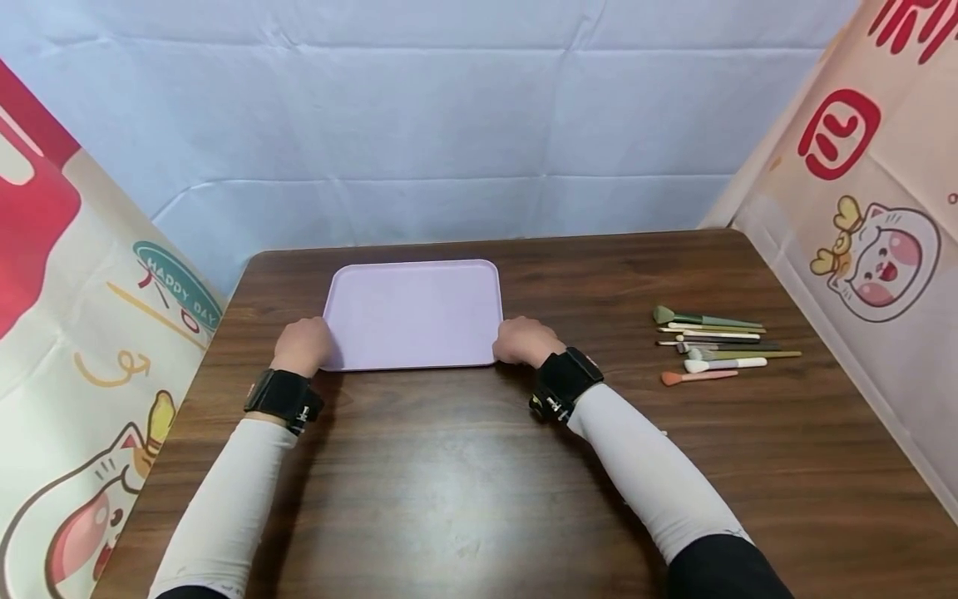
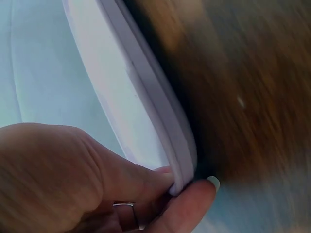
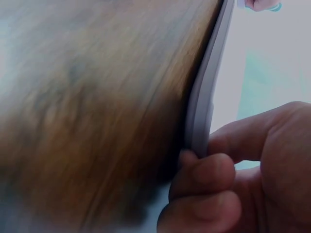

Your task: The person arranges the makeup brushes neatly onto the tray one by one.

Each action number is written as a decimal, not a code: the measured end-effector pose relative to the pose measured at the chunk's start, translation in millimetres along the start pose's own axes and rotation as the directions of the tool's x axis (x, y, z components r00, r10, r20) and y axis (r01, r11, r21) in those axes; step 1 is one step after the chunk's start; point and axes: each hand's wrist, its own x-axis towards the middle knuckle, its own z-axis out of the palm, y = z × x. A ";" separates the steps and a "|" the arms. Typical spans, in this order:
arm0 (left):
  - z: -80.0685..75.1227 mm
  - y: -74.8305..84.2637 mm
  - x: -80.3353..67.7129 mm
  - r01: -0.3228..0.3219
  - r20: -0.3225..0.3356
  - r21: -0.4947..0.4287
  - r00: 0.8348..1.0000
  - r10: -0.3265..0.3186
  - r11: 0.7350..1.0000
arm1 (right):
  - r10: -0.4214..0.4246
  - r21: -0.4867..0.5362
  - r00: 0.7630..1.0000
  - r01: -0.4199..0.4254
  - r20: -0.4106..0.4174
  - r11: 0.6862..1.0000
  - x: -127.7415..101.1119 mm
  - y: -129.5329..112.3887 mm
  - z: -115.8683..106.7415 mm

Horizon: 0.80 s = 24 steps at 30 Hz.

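The left hand (image 1: 303, 345) and the right hand (image 1: 525, 339) each pinch the lilac tray (image 1: 415, 312) with curled fingers (at 9 and 3 o'clock).

A cluster of brushes (image 1: 714, 345) lies near the table's (image 1: 449, 482) right edge, handles pointing right.

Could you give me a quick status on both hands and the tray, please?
Left hand and right hand pinching near corners of flat lilac plastic tray. Tray on brown wooden table. Makeup brushes lie apart, right.
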 end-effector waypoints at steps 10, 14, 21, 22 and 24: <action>-2.4 22.0 -6.5 -0.045 0.025 -0.029 0.999 0.045 0.999 | 0.034 -0.009 0.999 -0.034 0.017 0.999 -13.0 22.4 -6.0; 2.1 30.0 -7.0 -0.060 0.012 -0.020 0.998 0.060 0.998 | 0.046 -0.013 0.999 -0.045 0.016 0.999 -16.8 33.7 -6.0; 11.1 41.1 -8.8 -0.102 0.015 -0.021 0.995 0.103 0.995 | 0.045 -0.010 0.999 -0.044 0.017 0.999 -24.3 50.4 -3.5; 11.8 42.5 -9.2 -0.109 0.024 -0.017 0.994 0.109 0.994 | 0.046 -0.011 0.999 -0.046 0.021 0.999 -25.7 52.7 -3.6; 12.9 45.3 -9.7 -0.136 0.040 0.006 0.990 0.135 0.991 | 0.049 -0.012 0.998 -0.049 0.025 0.999 -28.5 57.9 -3.9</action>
